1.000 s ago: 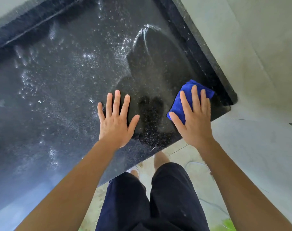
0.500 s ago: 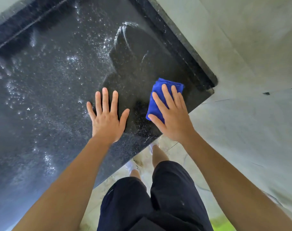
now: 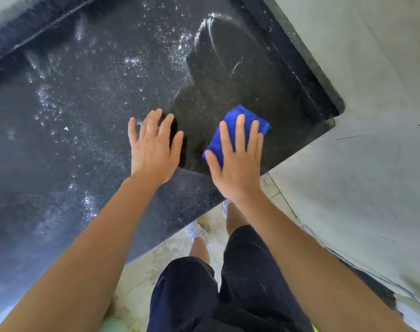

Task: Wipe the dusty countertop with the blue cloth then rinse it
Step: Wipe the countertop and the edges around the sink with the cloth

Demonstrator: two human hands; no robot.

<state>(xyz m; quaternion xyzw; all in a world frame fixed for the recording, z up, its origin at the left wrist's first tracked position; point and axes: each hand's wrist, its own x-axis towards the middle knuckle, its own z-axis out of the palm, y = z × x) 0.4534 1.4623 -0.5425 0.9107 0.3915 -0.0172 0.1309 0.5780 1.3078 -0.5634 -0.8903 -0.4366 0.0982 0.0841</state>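
surroundings: pale wall [image 3: 371, 68] seen at right of frame, met by counter's raised dark edge; tiled floor [image 3: 137, 283], dark shorts [image 3: 228, 295] & white shoe [image 3: 197, 231] at bottom centre.
in the way: much of cloth is covered by right hand [image 3: 237, 168].
countertop [image 3: 84, 140]: black speckled stone, glossy; white dust spread over left & top; darker wiped patch [image 3: 228, 75] centre-right, edged by curved dust streak [image 3: 211, 17].
blue cloth [image 3: 231, 125]: soft folded pad, centre-right, laid on wiped patch nr front edge.
right hand: pressed flat on cloth, fingers straight, slightly apart.
left hand [image 3: 151, 152]: left of cloth, fingers straight & spread wide, nothing held; blurred, contact w/ counter can't be told.
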